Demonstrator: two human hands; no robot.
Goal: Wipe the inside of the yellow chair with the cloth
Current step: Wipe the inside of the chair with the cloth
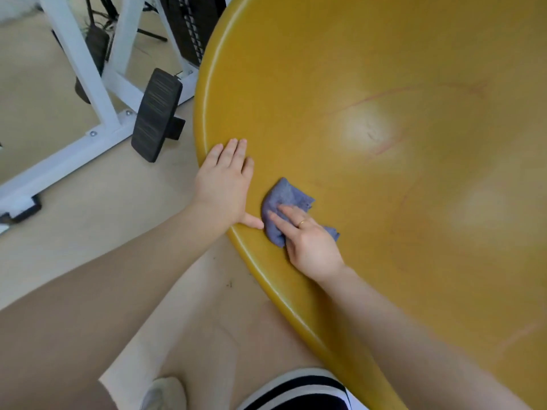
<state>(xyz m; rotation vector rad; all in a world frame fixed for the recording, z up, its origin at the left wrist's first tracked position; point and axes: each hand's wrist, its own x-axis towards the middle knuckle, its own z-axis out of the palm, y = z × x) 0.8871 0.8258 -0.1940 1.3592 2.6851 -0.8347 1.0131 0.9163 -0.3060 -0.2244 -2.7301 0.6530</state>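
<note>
Yellow chair point(370, 69): the glossy, bowl-shaped shell fills the right and upper part of your view; its rounded rim curves from the top centre down toward the lower right. Pale glare patches and faint reddish scuff lines mark the inner surface.
Floor point(88, 232): beige, lying to the left of and below the chair rim, with a few dark specks near the rim.
White metal frame point(97, 84): stands on the floor at upper left, beside the chair; a black ribbed pedal point(157, 113) hangs from it, close to the rim.
Your left hand point(225, 184): laid flat over the chair rim, fingers together and extended onto the inner surface, thumb along the rim's outer edge; it holds nothing.
Your right hand point(307, 244): reaches over the rim, fingers pressed down on the cloth, a ring on one finger.
Cloth point(284, 202): blue-purple, crumpled, pinned against the chair's inner surface just inside the rim, just beside your left thumb.
Shoe point(165, 392): pale, at the bottom edge.
</note>
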